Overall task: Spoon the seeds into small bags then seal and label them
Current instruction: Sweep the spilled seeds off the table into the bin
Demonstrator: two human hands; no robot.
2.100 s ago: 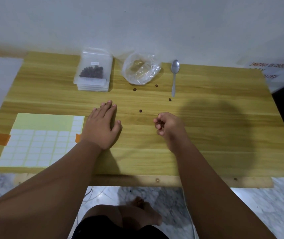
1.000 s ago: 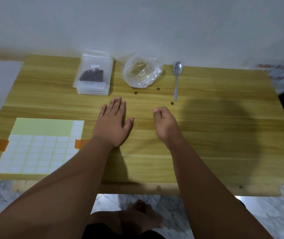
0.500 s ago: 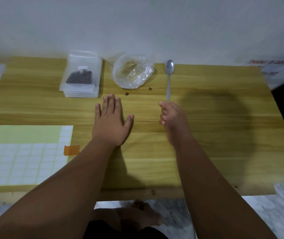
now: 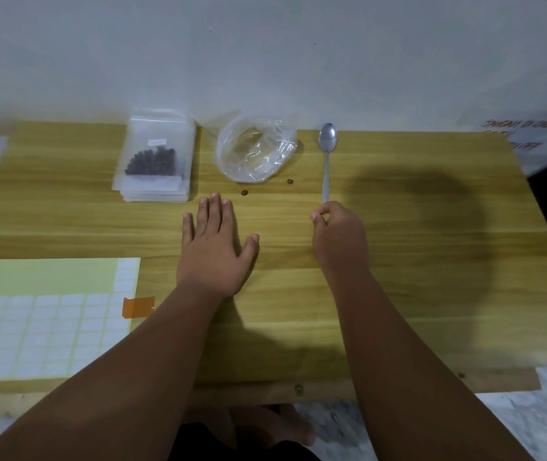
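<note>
A stack of small clear plastic bags (image 4: 155, 161), the top one holding dark seeds (image 4: 151, 161), lies on the wooden desk (image 4: 415, 261) near its far edge, left of centre. Just right of the stack sits a crumpled clear plastic bag (image 4: 255, 148). Two loose brown seeds (image 4: 244, 193) lie before that bag. A metal spoon (image 4: 327, 154) lies right of the bag, bowl toward the far edge. The right hand (image 4: 337, 234) is at the handle's near end. The left hand (image 4: 213, 244) lies flat before the stack. A sheet of white square labels (image 4: 56, 321) lies at the near left corner.
</note>
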